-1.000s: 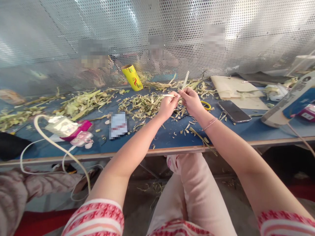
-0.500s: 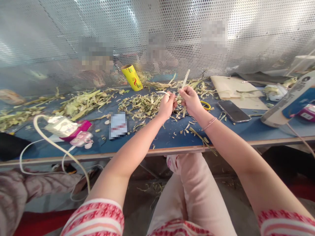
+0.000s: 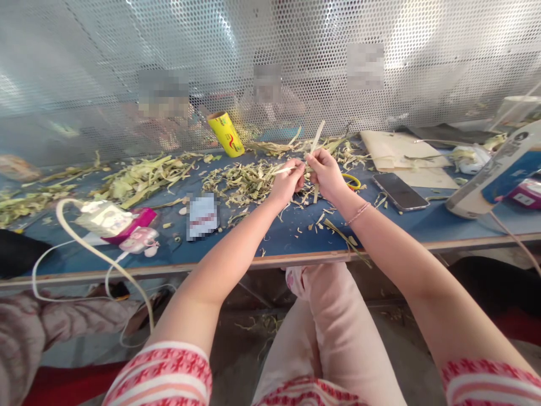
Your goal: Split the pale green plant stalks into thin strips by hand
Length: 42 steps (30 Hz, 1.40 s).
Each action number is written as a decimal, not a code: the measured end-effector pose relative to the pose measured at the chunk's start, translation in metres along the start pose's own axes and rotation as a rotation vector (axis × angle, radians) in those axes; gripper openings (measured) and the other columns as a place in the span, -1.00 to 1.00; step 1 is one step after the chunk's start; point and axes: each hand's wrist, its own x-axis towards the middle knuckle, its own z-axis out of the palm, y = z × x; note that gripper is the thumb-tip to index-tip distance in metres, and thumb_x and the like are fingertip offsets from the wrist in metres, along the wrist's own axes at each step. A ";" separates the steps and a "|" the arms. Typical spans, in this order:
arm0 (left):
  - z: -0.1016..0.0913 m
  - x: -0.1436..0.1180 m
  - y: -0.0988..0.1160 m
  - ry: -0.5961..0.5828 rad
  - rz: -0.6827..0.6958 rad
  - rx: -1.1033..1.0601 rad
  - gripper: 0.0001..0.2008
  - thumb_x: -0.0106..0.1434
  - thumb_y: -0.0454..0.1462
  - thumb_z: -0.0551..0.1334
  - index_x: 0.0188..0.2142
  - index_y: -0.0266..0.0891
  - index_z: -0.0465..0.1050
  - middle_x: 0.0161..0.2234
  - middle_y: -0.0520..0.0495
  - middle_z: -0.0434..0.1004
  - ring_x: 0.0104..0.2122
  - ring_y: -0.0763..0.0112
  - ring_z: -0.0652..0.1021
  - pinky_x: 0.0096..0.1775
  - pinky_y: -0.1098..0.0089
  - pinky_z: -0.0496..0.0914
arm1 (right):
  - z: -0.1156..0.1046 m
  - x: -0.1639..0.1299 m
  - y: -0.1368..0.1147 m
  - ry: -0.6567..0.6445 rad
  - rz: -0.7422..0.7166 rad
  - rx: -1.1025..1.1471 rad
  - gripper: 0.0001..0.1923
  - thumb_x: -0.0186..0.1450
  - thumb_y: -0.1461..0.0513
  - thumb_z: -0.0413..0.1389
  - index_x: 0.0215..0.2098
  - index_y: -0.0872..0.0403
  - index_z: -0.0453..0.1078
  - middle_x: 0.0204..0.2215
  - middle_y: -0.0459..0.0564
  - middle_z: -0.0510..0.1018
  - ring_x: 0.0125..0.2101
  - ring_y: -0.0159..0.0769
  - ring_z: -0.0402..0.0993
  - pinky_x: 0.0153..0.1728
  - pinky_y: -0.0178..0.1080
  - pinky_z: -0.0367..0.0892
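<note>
My left hand (image 3: 289, 181) is closed in a pinch on a thin pale strip (image 3: 284, 170) of dried leaf, whose end points left past the fingers. Right beside it, my right hand (image 3: 324, 171) pinches a wider pale leaf strip (image 3: 318, 135) that stands up above the fingers and also shows below them. The fingertips of both hands nearly meet, and I cannot tell whether the two strips join there. Under and behind the hands spreads a heap of curled greenish-yellow leaf scraps (image 3: 243, 179) on the blue table (image 3: 236, 248).
A yellow cardboard tube (image 3: 226, 134) leans near the mesh wall (image 3: 313, 67). More leaf strips (image 3: 146, 176) lie left, near a charger with a white cable (image 3: 122, 270). A phone (image 3: 400, 192), brown paper (image 3: 397, 152) and yellow-handled scissors (image 3: 351, 181) are at right.
My left hand has turned slightly and its fingers have risen toward the right hand. The thin strip in it now lies across the fingers. The right hand keeps its hold, nearly still.
</note>
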 end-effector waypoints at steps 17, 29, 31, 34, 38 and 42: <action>-0.001 -0.006 0.007 -0.097 0.102 0.093 -0.71 0.27 -0.10 0.16 -0.49 -0.19 0.23 -0.74 0.18 0.14 -0.72 0.60 0.17 -0.61 0.49 0.06 | -0.005 0.002 0.007 0.021 -0.061 -0.068 -0.68 0.24 0.10 0.16 -0.47 0.01 0.09 -0.62 -0.23 0.08 -0.65 -0.52 -0.05 -0.65 -0.37 -0.06; 0.004 0.004 -0.003 0.086 -0.148 -0.171 -0.65 0.29 0.00 0.12 -0.45 -0.18 0.11 -0.70 0.15 0.26 -0.75 0.63 0.23 -0.63 0.51 0.09 | -0.007 0.006 0.006 0.001 -0.157 -0.082 -0.66 0.19 0.00 0.19 -0.42 -0.02 0.13 -0.59 -0.21 0.06 -0.62 -0.50 -0.02 -0.63 -0.38 -0.04; 0.004 0.003 0.000 0.084 -0.193 -0.200 -0.66 0.30 -0.04 0.11 -0.46 -0.18 0.09 -0.70 0.15 0.25 -0.74 0.62 0.27 -0.62 0.52 0.13 | -0.006 0.004 0.004 -0.013 -0.154 -0.073 -0.65 0.19 -0.01 0.19 -0.41 -0.02 0.14 -0.58 -0.21 0.07 -0.62 -0.50 -0.01 -0.64 -0.38 -0.02; 0.004 0.003 0.002 0.102 -0.209 -0.231 -0.69 0.30 -0.10 0.12 -0.46 -0.18 0.08 -0.67 0.13 0.28 -0.70 0.60 0.34 -0.59 0.52 0.20 | -0.006 0.003 0.003 -0.030 -0.152 -0.055 -0.67 0.19 0.01 0.20 -0.40 -0.03 0.15 -0.58 -0.21 0.09 -0.61 -0.50 -0.01 -0.63 -0.38 0.00; 0.003 0.004 0.003 0.135 -0.213 -0.263 -0.73 0.31 -0.18 0.12 -0.46 -0.19 0.10 -0.63 0.11 0.34 -0.68 0.60 0.36 -0.56 0.51 0.26 | -0.006 0.003 0.006 -0.075 -0.186 -0.037 -0.67 0.21 0.01 0.19 -0.40 -0.03 0.15 -0.59 -0.21 0.10 -0.62 -0.51 0.00 -0.63 -0.37 0.04; 0.003 0.005 0.004 0.183 -0.248 -0.358 -0.75 0.29 -0.23 0.15 -0.47 -0.21 0.13 -0.65 0.13 0.31 -0.69 0.61 0.37 -0.56 0.53 0.25 | -0.006 0.005 0.011 -0.134 -0.253 -0.028 -0.64 0.20 -0.05 0.17 -0.39 -0.03 0.15 -0.59 -0.23 0.09 -0.64 -0.53 0.01 -0.66 -0.39 0.06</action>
